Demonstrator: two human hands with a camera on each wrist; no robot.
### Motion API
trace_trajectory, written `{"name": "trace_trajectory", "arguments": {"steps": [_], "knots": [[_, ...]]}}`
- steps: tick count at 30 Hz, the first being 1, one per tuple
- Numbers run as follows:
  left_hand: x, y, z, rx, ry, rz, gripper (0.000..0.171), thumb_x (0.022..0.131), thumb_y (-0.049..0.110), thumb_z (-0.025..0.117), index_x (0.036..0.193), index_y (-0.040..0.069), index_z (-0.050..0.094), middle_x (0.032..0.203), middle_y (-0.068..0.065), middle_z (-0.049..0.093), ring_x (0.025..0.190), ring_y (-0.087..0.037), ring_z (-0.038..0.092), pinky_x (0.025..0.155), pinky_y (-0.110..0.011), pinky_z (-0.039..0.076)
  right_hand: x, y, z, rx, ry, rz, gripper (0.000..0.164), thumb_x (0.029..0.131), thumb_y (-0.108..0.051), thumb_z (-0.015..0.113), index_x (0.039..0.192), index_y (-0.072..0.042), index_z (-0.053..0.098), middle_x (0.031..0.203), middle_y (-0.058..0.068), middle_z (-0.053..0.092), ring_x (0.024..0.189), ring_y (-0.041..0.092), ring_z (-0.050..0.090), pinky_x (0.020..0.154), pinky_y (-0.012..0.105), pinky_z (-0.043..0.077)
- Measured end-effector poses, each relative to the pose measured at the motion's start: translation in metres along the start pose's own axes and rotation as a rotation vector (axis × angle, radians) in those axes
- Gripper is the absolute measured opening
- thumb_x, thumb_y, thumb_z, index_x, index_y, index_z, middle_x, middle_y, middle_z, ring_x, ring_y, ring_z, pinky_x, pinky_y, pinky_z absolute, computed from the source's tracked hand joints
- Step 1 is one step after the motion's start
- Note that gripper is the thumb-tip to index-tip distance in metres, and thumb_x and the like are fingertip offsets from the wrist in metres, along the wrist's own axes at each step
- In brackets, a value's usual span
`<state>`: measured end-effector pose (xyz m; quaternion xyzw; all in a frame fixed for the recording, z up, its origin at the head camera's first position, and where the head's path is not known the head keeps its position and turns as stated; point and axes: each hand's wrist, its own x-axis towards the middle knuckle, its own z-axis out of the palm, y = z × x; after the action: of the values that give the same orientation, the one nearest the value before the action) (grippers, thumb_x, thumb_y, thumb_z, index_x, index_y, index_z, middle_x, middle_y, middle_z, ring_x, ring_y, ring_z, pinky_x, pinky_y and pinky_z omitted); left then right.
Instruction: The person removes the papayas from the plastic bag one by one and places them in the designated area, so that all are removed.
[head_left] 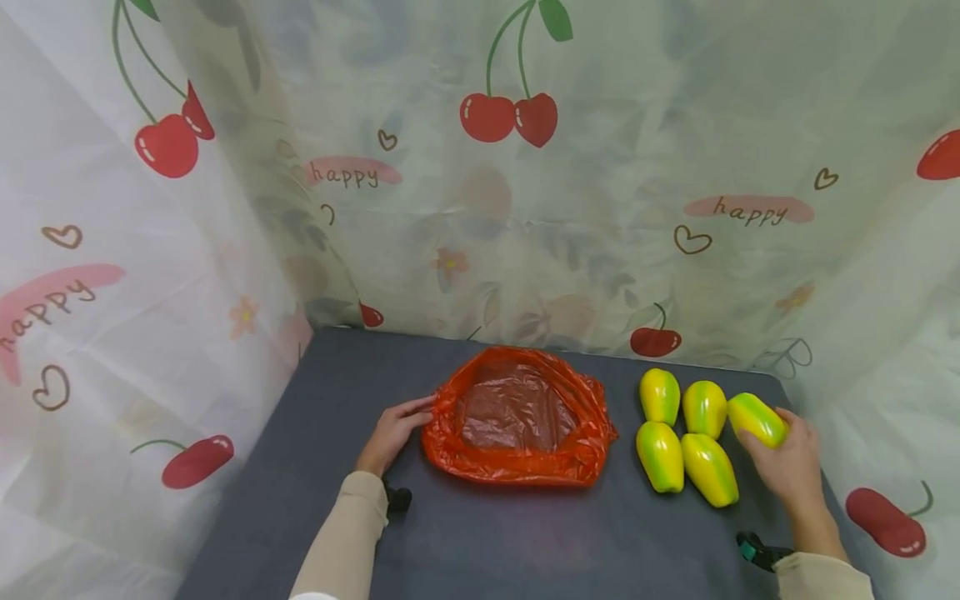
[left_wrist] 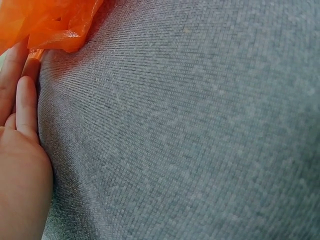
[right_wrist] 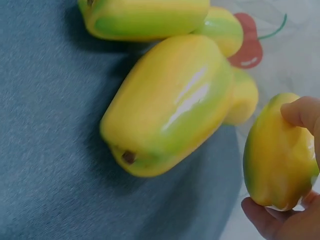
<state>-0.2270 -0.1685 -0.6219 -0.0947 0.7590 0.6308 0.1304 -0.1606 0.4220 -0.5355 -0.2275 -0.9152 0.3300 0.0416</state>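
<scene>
In the head view a red plastic bag (head_left: 517, 473) sits on the table with its wide mouth facing up and its rim rolled outward. My left hand (head_left: 393, 433) touches the bag's left edge. The left wrist view shows its fingers (left_wrist: 26, 102) held straight, their tips against the orange-looking plastic (left_wrist: 65, 32). At the right, my right hand (head_left: 793, 458) grips a glossy yellow-green papaya (head_left: 757, 419) between thumb and fingers. The right wrist view has that papaya (right_wrist: 277, 155) at its right edge. Left of this hand lie several similar papayas (head_left: 710, 469), grouped close together.
A dark grey cloth-covered table (head_left: 480, 542) carries everything. Behind and at both sides hangs a pale curtain (head_left: 600, 183) printed with cherries, hearts and lettering. Dark straps with small devices (head_left: 761, 552) are on both wrists.
</scene>
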Motion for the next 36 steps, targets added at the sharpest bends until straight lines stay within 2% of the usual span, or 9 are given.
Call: {"name": "trace_trajectory", "arguments": {"steps": [8, 19, 25, 36], "knots": [[0.000, -0.001, 0.002, 0.008, 0.002, 0.005, 0.039, 0.096, 0.031, 0.069, 0.135, 0.030, 0.068, 0.140, -0.001, 0.067, 0.146, -0.026, 0.048, 0.125, -0.054, 0.031, 0.001, 0.021, 0.002, -0.033, -0.030, 0.017, 0.081, 0.100, -0.032, 0.059, 0.155, 0.012, 0.020, 0.151, 0.041, 0.024, 0.122, 0.052, 0.032, 0.100, 0.066, 0.037], [0.003, -0.001, 0.003, 0.020, 0.000, 0.008, 0.039, 0.095, 0.032, 0.070, 0.134, 0.029, 0.069, 0.139, -0.002, 0.068, 0.145, -0.026, 0.049, 0.124, -0.054, 0.032, 0.004, 0.046, 0.007, -0.100, -0.152, 0.127, 0.091, 0.099, -0.047, 0.057, 0.155, 0.012, 0.016, 0.147, 0.041, 0.028, 0.118, 0.051, 0.037, 0.100, 0.065, 0.039], [0.002, -0.001, 0.003, 0.006, 0.004, 0.011, 0.038, 0.095, 0.031, 0.070, 0.133, 0.030, 0.070, 0.138, -0.001, 0.068, 0.145, -0.025, 0.049, 0.125, -0.054, 0.031, 0.003, 0.051, 0.008, -0.085, -0.187, 0.150, 0.096, 0.098, -0.052, 0.056, 0.156, 0.011, 0.014, 0.147, 0.041, 0.028, 0.117, 0.050, 0.038, 0.099, 0.064, 0.040], [0.002, -0.002, 0.002, 0.018, 0.011, 0.023, 0.040, 0.095, 0.030, 0.070, 0.135, 0.027, 0.068, 0.141, -0.003, 0.067, 0.144, -0.027, 0.050, 0.124, -0.055, 0.032, 0.003, 0.051, 0.017, -0.074, -0.191, 0.166, 0.101, 0.097, -0.056, 0.056, 0.158, 0.010, 0.010, 0.149, 0.042, 0.025, 0.119, 0.051, 0.037, 0.105, 0.067, 0.037]]}}
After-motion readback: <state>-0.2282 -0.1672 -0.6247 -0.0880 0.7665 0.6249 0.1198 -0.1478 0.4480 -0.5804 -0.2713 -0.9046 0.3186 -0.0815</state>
